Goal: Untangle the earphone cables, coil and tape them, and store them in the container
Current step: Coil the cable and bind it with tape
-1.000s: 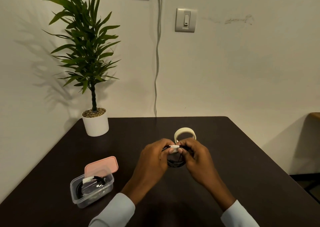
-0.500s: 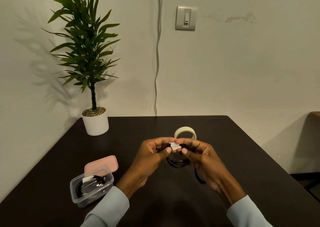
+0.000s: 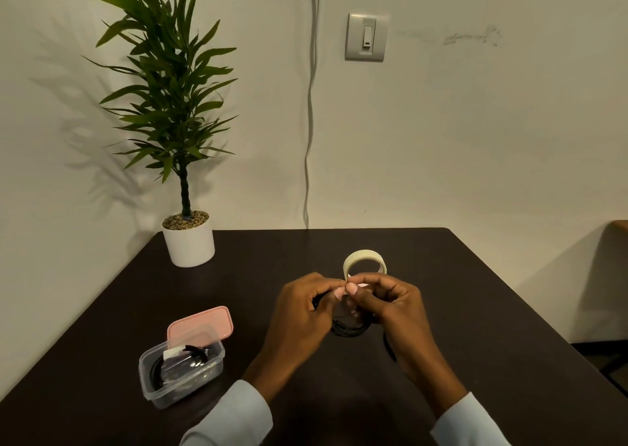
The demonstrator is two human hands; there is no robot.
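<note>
Both hands meet above the middle of the dark table. My left hand (image 3: 302, 309) and my right hand (image 3: 390, 304) pinch the top of a black coiled earphone cable (image 3: 350, 330), whose lower loop hangs between them; the tape piece at the pinch is mostly hidden by my fingers. A loose cable end (image 3: 389, 348) trails by my right wrist. The cream tape roll (image 3: 365, 258) stands on edge just behind my fingers. A clear plastic container (image 3: 180, 376) at the front left holds another taped black coil, and its pink lid (image 3: 200, 325) leans on its back rim.
A potted plant in a white pot (image 3: 188, 241) stands at the table's back left corner. The table (image 3: 475, 326) ends at the wall behind and drops off on the right. A grey wire (image 3: 309, 123) hangs down the wall.
My fingers have closed together over the white tape piece on the coil, which showed between them before. Both hands stay in the same spot.
</note>
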